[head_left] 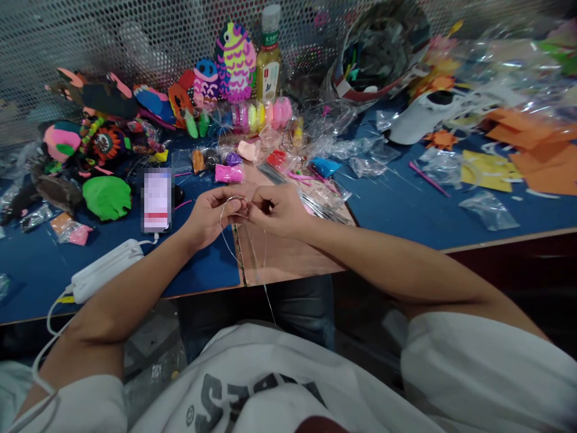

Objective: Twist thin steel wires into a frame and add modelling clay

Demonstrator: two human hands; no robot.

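Observation:
Thin silvery wire (pixel 229 245) forms a loop between my two hands, and its long tail hangs past the table edge. My left hand (pixel 215 211) is closed on the wire, thumb against the fingers. Beside it, my right hand (pixel 280 208) pinches the wire too, its fingertips meeting those of the left. Whether anything else sits between the fingertips is too small to tell. A bundle of straight wires (pixel 322 207) lies just beyond my right hand. Near it are small packets of coloured clay, among them a bright pink one (pixel 229 173).
A phone (pixel 157 201) cabled to a white power bank (pixel 107 270) lies at left, near green clay (pixel 107 197). Clay figures, a fish shape (pixel 235 63) and a bottle (pixel 269 66) line the mesh back. At right are a basket (pixel 383 48), a white visor (pixel 421 117) and orange sheets (pixel 547 162).

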